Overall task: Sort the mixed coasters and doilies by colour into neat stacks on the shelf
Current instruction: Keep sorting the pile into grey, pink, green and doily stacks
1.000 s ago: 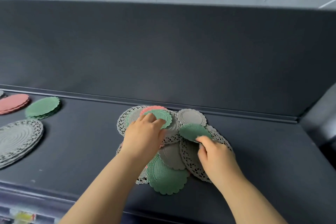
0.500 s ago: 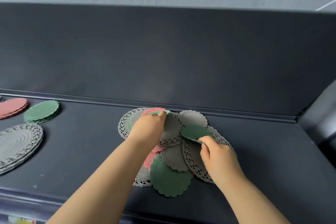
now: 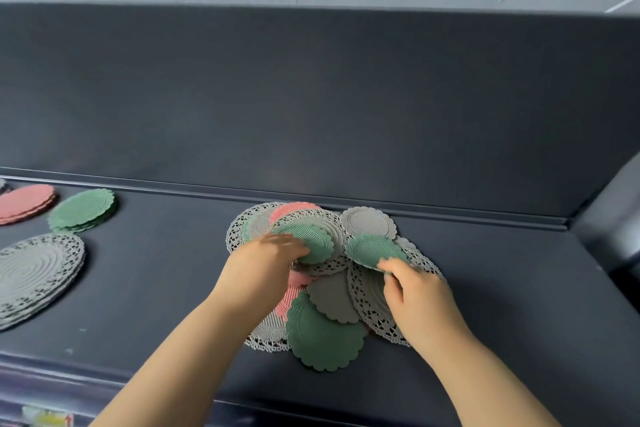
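Note:
A mixed pile [image 3: 332, 298] of green, pink and grey coasters and lacy grey doilies lies in the middle of the dark shelf [image 3: 502, 288]. My left hand [image 3: 263, 267] grips a small green coaster [image 3: 311, 241] at the pile's top. A second small green coaster [image 3: 374, 250] is pinched by my right hand [image 3: 419, 298] and lifted slightly off the pile. At the far left sit sorted stacks: pink coasters [image 3: 26, 202], green coasters [image 3: 83, 210] and large grey doilies [image 3: 34, 270].
A dark back panel [image 3: 311, 97] rises behind the shelf, with a raised ledge along its foot. A dark side wall [image 3: 609, 215] closes the right end. The shelf's front edge [image 3: 52, 374] runs along the bottom left.
My left hand has drawn its green coaster up and over the pile's top, fingers now curled round it. My right hand keeps its green coaster, shifted slightly.

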The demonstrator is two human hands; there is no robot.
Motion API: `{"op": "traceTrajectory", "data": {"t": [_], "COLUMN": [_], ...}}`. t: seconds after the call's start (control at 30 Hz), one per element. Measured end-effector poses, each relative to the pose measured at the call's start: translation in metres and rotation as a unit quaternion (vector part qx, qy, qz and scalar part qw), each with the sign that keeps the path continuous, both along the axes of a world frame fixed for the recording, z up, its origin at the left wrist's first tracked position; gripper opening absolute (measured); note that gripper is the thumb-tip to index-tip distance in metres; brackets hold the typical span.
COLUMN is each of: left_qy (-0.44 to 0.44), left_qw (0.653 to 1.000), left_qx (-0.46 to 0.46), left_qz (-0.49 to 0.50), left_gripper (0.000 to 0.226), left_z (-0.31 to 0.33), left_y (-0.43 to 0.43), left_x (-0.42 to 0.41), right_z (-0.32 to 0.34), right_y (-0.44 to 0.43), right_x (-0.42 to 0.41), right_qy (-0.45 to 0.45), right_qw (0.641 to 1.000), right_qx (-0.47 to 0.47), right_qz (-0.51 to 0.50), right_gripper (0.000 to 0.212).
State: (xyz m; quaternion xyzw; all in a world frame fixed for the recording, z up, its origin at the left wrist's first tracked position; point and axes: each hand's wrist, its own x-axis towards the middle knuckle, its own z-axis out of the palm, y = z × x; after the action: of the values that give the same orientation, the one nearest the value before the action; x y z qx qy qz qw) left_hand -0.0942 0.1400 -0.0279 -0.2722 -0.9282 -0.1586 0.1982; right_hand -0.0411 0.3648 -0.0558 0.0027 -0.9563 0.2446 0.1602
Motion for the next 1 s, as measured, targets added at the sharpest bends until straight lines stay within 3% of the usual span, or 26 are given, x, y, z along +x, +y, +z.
{"op": "traceTrajectory", "data": {"t": [0.1, 0.43, 0.63, 0.8, 1.0], "left_qy": [0.003, -0.022, -0.026, -0.006, 0.031], "left_qw": [1.0, 0.998, 0.996, 0.994, 0.99], "left_qx": [0.008, 0.055, 0.081, 0.112, 0.138], "left_qz": [-0.002, 0.025, -0.007, -0.015, -0.019], "left_gripper": [0.033, 0.028, 0.031, 0.028, 0.029], "left_z": [-0.008, -0.01, -0.005, -0.005, 0.008], "left_y": [-0.003, 0.009, -0.002, -0.043, -0.135], "left_x": [0.014, 0.039, 0.047, 0.059, 0.067], "right_z": [0.008, 0.033, 0.034, 0.038, 0.047], "right_y": [0.002, 0.001, -0.014, -0.052, -0.128], "right_x": [0.002, 0.011, 0.013, 0.022, 0.032], "right_qy": [-0.029, 0.014, 0.033, 0.025, 0.075], "right_qw": [0.998, 0.995, 0.991, 0.984, 0.969], "right_qx": [-0.051, -0.098, -0.129, -0.179, -0.236], "right_qz": [0.0, 0.013, 0.017, 0.005, -0.022], "right_gripper": [0.025, 0.022, 0.018, 0.016, 0.015]}}
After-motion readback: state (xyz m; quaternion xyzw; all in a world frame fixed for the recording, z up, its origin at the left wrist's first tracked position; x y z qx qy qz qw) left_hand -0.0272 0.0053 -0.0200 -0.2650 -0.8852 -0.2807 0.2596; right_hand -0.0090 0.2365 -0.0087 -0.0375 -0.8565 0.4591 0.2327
